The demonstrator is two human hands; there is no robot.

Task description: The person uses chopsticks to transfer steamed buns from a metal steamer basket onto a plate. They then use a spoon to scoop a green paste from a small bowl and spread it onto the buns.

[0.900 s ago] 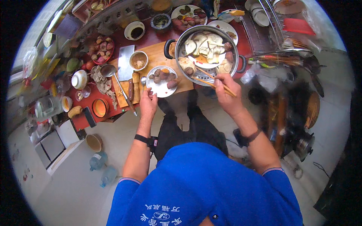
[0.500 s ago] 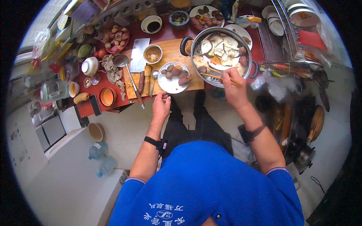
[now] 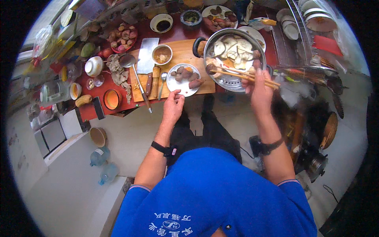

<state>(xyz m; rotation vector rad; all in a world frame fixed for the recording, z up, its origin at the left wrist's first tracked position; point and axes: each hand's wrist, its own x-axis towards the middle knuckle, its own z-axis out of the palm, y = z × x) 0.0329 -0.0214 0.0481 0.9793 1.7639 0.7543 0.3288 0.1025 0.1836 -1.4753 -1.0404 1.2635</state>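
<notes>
My right hand point(image 3: 259, 85) is closed round wooden chopsticks point(image 3: 237, 73) over the near right side of a steamer pot point(image 3: 236, 85). The chopstick tips reach left across the pot, near a small brown tuber; I cannot tell whether they grip it. Pale, dark-edged slices point(image 3: 237, 51) lie inside the pot, with tubers around them. My left hand point(image 3: 173, 106) has its fingers curled, thumb and fingertip at the near rim of a white plate point(image 3: 171, 87). Small round brown tubers point(image 3: 183, 74) and a purple-skinned sweet potato point(image 3: 195, 83) lie on the plate.
The cutting board point(image 3: 205, 90) also carries a cleaver point(image 3: 148, 55), a bowl of sauce point(image 3: 162, 54), a spoon point(image 3: 162, 81) and a ladle point(image 3: 127, 60). A black pot handle point(image 3: 198, 47) juts left. Stacked bowls point(image 3: 290, 27) stand in a rack at right.
My right hand has moved right and slightly nearer to me, and the chopsticks now lie flatter across the pot. My left hand stays at the plate. The whole view has shifted slightly.
</notes>
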